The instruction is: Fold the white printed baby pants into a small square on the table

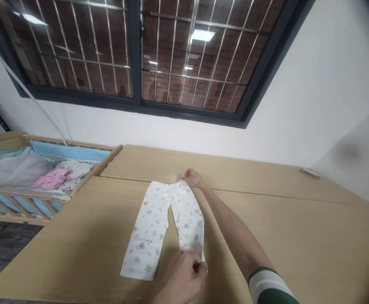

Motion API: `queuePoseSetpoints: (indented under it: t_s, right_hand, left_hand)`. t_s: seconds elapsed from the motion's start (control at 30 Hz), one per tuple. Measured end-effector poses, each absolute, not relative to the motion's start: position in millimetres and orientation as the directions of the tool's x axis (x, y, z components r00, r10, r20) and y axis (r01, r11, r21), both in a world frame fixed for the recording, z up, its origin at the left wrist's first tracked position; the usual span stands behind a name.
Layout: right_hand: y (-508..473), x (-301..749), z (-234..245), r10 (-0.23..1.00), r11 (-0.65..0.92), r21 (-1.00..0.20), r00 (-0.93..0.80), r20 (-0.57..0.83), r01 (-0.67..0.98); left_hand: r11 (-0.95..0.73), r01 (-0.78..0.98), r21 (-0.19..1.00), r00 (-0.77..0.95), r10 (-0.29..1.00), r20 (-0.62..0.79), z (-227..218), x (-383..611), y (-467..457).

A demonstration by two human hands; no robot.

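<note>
A pair of white baby pants with small green and pink prints lies spread on the wooden board surface, waistband toward the window and legs toward me. My right hand reaches to the far end and pinches the right corner of the waistband. Close to me, my left hand is closed on the hem of the right leg and covers that end. The left leg lies flat with no hand on it.
The board table has a seam running across it toward the back. At left stands a wooden crib holding a pink cloth and white netting. A small pale object lies at the far right. Behind is a barred window.
</note>
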State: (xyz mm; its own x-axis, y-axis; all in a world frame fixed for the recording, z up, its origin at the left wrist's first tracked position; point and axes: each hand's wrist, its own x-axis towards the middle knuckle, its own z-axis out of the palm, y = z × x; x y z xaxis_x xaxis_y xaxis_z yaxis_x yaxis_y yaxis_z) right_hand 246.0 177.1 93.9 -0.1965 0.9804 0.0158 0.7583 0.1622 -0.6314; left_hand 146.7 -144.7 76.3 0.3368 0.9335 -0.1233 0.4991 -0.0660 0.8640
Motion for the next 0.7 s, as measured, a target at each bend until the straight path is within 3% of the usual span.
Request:
queuePoseSetpoints:
  t_s: [0.17,0.3,0.37,0.5,0.57,0.7]
  right_hand:
    - [177.4,197.8,98.0,0.983,0.165,-0.654,-0.180,0.046,0.738]
    - [174.5,147.9,89.6,0.984,0.167,-0.654,-0.168,0.062,0.738]
    - [171.3,124.0,82.5,0.983,0.172,-0.652,-0.174,0.063,0.739]
    - [163.0,87.8,67.8,0.980,0.176,-0.632,-0.192,0.043,0.754]
    - [158.5,76.6,62.5,0.981,0.172,-0.611,-0.190,0.035,0.772]
    - [149.1,65.3,59.5,0.981,0.176,-0.567,-0.190,0.035,0.804]
  left_hand:
    - [0.107,0.241,0.965,0.227,0.960,-0.163,71.6,97.7,-171.9]
    - [0.149,0.314,0.937,0.068,0.981,-0.179,53.5,49.9,-190.6]
    - [0.184,0.493,0.850,-0.033,0.981,-0.193,43.1,26.9,-197.9]
    - [0.310,0.822,0.478,-0.215,0.946,-0.244,30.3,-4.1,-206.6]
    - [0.325,0.871,0.368,-0.228,0.931,-0.284,28.6,-9.4,-207.8]
    - [0.336,0.900,0.279,-0.251,0.921,-0.299,30.9,-7.6,-207.7]
